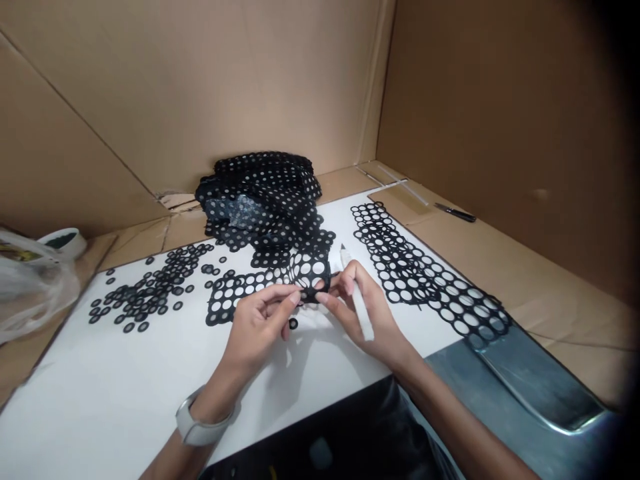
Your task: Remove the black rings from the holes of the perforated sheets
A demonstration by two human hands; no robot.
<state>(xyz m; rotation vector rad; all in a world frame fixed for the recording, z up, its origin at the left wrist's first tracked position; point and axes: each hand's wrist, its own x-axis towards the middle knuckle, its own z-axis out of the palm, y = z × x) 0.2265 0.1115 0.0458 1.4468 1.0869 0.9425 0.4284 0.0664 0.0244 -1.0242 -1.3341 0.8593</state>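
Note:
Both hands meet over the white board, pinching the near edge of a black perforated sheet (229, 294) with rows of round holes. My left hand (265, 313) grips that edge between thumb and fingers. Close by, my right hand (367, 310) pinches the same edge with its thumb and fingertips. A white pen-like tool (363, 313) with a dark pointed tip is also tucked in the right hand. Part of the sheet curls up behind the fingers. One loose black ring (293, 323) lies just below the left fingertips.
Many loose black rings (150, 293) are scattered at the left. A heap of black perforated sheet (265, 193) stands at the back. Black ring netting (425, 273) lies along the right side. Beyond it is a dark-handled knife (455, 212). A plastic bag (35, 287) sits far left.

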